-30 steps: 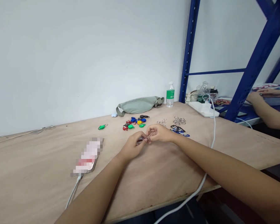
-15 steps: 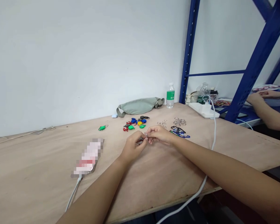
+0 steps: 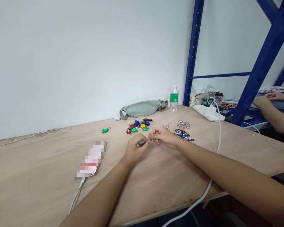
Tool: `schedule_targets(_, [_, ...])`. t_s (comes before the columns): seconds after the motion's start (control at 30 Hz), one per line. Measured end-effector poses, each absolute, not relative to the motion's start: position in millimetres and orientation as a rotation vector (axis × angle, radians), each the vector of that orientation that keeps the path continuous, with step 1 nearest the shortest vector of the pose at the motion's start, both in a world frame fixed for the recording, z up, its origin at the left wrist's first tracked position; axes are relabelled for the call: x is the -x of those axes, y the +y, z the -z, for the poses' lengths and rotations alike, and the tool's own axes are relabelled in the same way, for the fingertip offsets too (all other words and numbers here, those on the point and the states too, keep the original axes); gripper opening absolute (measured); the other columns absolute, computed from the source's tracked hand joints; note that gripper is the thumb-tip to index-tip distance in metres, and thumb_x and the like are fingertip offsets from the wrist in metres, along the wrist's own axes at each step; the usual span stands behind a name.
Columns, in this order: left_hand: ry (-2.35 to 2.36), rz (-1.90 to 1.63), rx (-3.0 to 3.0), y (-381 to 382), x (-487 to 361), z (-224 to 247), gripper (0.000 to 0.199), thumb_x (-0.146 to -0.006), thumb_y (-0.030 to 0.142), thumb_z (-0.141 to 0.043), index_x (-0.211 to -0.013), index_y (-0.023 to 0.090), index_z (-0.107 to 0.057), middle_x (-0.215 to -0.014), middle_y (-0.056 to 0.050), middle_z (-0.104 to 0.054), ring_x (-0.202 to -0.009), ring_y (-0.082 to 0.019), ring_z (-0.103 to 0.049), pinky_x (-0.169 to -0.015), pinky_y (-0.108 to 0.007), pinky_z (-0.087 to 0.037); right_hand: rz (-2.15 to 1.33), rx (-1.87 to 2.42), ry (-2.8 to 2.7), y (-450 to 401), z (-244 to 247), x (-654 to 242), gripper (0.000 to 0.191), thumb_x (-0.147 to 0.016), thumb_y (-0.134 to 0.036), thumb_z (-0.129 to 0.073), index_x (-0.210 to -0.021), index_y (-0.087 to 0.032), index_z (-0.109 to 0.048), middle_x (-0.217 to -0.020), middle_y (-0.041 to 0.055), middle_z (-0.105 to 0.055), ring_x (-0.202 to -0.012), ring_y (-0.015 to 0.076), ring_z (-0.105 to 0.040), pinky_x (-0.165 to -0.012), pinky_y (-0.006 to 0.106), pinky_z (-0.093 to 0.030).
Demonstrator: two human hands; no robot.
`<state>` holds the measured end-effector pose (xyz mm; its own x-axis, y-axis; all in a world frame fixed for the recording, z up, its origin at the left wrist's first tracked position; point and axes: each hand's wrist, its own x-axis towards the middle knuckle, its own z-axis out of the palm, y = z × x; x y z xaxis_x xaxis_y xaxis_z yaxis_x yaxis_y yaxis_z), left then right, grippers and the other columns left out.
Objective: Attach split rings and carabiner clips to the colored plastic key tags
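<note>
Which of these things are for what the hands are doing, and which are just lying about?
For the job:
left hand, right hand, small metal ring, loose metal rings, coloured key tags, small carabiners

Just lying about:
water bottle, waist bag, power strip

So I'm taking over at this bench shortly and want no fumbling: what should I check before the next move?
Right hand grip: ok, fingertips pinch a small metal ring.
Left hand grip: ok, fingers closed on a small dark item.
Identity of that small dark item: cannot tell, mostly hidden by the fingers.
Loose split rings: ok, in a pile beyond the right hand.
Colored plastic key tags: ok, grouped beyond the left hand.
White cable: not ok, appears to run under the right forearm.
</note>
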<state>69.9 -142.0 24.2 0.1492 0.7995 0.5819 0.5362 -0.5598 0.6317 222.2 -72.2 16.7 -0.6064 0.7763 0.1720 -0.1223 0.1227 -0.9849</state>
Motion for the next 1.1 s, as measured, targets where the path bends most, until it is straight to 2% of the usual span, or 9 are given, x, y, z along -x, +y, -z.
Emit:
schedule_targets(0.13, [1.257, -1.322, -2.334, -144, -72, -19, 0.014, -0.075, 0.026, -0.049, -0.066, 0.018, -0.057, -0.068, -0.003, -0.059, -0.060, -0.012, -0.051, -0.059, -0.024, -0.040, -1.784, 0.564, -1.459, -73, -18, -220, 0.023, -0.054, -0.025, -0.070, -0.058, -0.013, -0.051, -0.056, -0.0036, -0.054, -0.040, 0.0011, -0.039, -0.040, 0.016, -0.029])
schedule_targets(0.23, [1.192, -1.166, -2.433, -142, -73, -11, 0.016, -0.076, 0.025, -0.047, -0.069, 0.019, -0.060, -0.073, -0.004, -0.063, -0.062, -0.012, -0.054, -0.061, -0.023, -0.041, -1.681, 0.557, -1.471, -73, -22, -220, 0.022, -0.055, -0.026, -0.070, -0.057, -0.014, -0.052, -0.059, -0.0019, -0.057, -0.041, 0.0020, -0.041, -0.042, 0.017, -0.033])
schedule_targets(0.43, [1.352, -0.972, -2.580, -123, -73, -3, 0.020, -0.078, 0.022, -0.044, -0.078, 0.020, -0.064, -0.085, -0.004, -0.065, -0.077, -0.015, -0.058, -0.070, -0.025, -0.043, -0.897, 0.911, -1.715, -45, -25, -242, 0.014, -0.058, -0.025, -0.066, -0.067, -0.014, -0.066, -0.065, 0.0045, -0.065, -0.058, 0.0146, -0.058, -0.055, 0.025, -0.046])
schedule_targets(0.57, [1.565, -0.892, -2.647, -100, -69, -1, 0.022, -0.078, 0.023, -0.045, -0.083, 0.020, -0.066, -0.092, -0.004, -0.064, -0.084, -0.016, -0.057, -0.076, -0.027, -0.042, -0.324, 1.238, -1.734, -15, -19, -276, 0.013, -0.066, -0.021, -0.058, -0.072, -0.016, -0.068, -0.075, 0.0050, -0.068, -0.071, 0.0166, -0.061, -0.069, 0.026, -0.046])
schedule_targets(0.7, [1.865, -0.791, -2.702, -77, -64, 1, 0.025, -0.079, 0.025, -0.043, -0.089, 0.022, -0.066, -0.108, -0.004, -0.059, -0.090, -0.019, -0.055, -0.079, -0.031, -0.040, -0.118, 1.614, -1.701, 2, -12, -306, 0.018, -0.069, -0.019, -0.053, -0.078, -0.016, -0.068, -0.083, 0.0065, -0.067, -0.081, 0.0181, -0.059, -0.074, 0.027, -0.042])
schedule_targets(0.9, [2.222, -1.023, -2.680, -56, -43, -3, 0.032, -0.083, 0.029, -0.034, -0.104, 0.023, -0.057, -0.108, -0.006, -0.057, -0.092, -0.023, -0.050, -0.080, -0.037, -0.034, -0.035, 1.966, -1.583, 8, -8, -324, 0.020, -0.070, -0.017, -0.051, -0.079, -0.021, -0.068, -0.087, 0.0092, -0.065, -0.089, 0.0267, -0.055, -0.080, 0.043, -0.032])
schedule_targets(1.03, [2.650, -1.280, -2.181, -42, -9, -6, 0.034, -0.079, 0.018, -0.033, -0.108, 0.013, -0.051, -0.108, -0.012, -0.055, -0.098, -0.026, -0.045, -0.084, -0.037, -0.030, -0.063, 2.039, -1.573, 11, -7, -327, 0.020, -0.070, -0.018, -0.052, -0.084, -0.020, -0.067, -0.090, 0.0111, -0.063, -0.090, 0.0278, -0.054, -0.080, 0.044, -0.029])
schedule_targets(1.1, [2.838, -1.294, -1.901, -35, 10, -7, 0.040, -0.073, 0.011, -0.035, -0.111, 0.007, -0.047, -0.109, -0.015, -0.052, -0.100, -0.027, -0.044, -0.085, -0.038, -0.030, -0.067, 2.069, -1.584, 12, -6, -328, 0.021, -0.071, -0.017, -0.052, -0.087, -0.019, -0.066, -0.091, 0.0119, -0.063, -0.092, 0.0280, -0.053, -0.080, 0.044, -0.028])
